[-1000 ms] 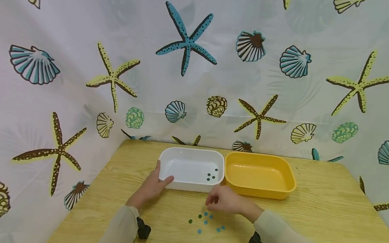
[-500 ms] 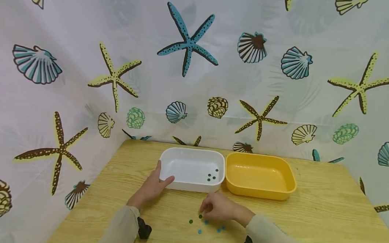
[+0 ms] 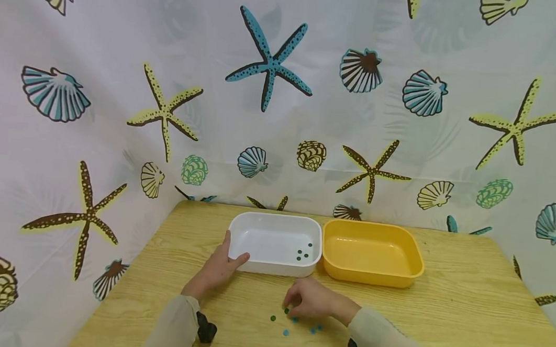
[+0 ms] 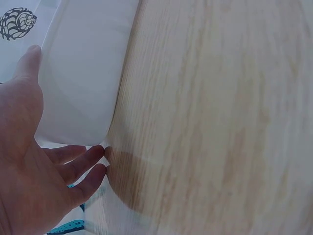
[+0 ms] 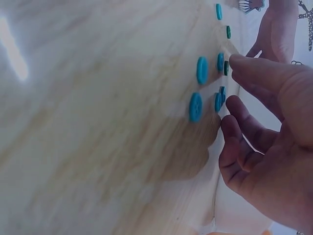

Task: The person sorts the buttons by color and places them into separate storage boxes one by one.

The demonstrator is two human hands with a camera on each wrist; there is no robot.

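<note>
My left hand [image 3: 213, 269] holds the near left corner of a white plastic bin [image 3: 268, 268], thumb on the front rim and fingers along the left end. In the left wrist view, the fingertips [image 4: 98, 155] are beside the bin's end [image 4: 83, 73]. My right hand [image 3: 311, 299] reaches down to the table, thumb and index finger bent close beside a green button [image 3: 286, 311]. In the right wrist view, this green button [image 5: 226, 68] stays on the table just beyond the fingertips [image 5: 236, 60]. Another green button [image 3: 273, 318] and several blue buttons [image 3: 286, 332] lie around.
Several green buttons [image 3: 306, 255] lie inside the white bin's right end. A yellow bin [image 3: 371, 277] stands directly beside it on the right. The wooden table [image 3: 460, 298] is enclosed by a sheet [image 3: 280, 126] printed with starfish and shells.
My right hand has moved left and down from near the white bin's front to the green button among the loose buttons. The left hand stays at its corner.
</note>
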